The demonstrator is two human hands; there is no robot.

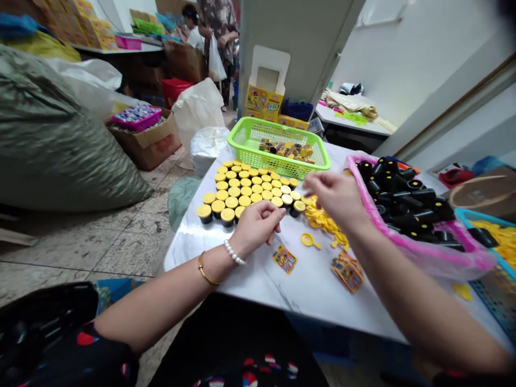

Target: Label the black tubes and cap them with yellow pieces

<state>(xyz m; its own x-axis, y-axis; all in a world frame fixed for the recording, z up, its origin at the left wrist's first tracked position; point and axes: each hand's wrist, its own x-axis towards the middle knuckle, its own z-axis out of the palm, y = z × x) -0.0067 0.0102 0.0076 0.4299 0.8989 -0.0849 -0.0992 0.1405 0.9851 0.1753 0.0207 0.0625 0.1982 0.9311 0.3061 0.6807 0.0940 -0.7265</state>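
My left hand (pixel 258 226) is closed, its fingers curled in over the front of the table; whatever they may hold is hidden. Rows of black tubs with yellow lids (pixel 234 192) stand just beyond it. My right hand (pixel 332 196) hovers above a heap of yellow plastic rings with handles (pixel 322 221), its fingers bent and blurred. A single yellow ring (pixel 309 241) lies apart from the heap. Between my forearms lies one printed card (pixel 285 259), and a stack of similar cards (pixel 347 271) sits by my right forearm.
A green basket (pixel 278 129) of small printed cylinders stands at the table's back. To the right are a pink-rimmed basket (pixel 407 236) of black tubes and a blue basket (pixel 489 269) of yellow parts. Large sacks (pixel 60 134) fill the left. Other people (pixel 220 32) are behind.
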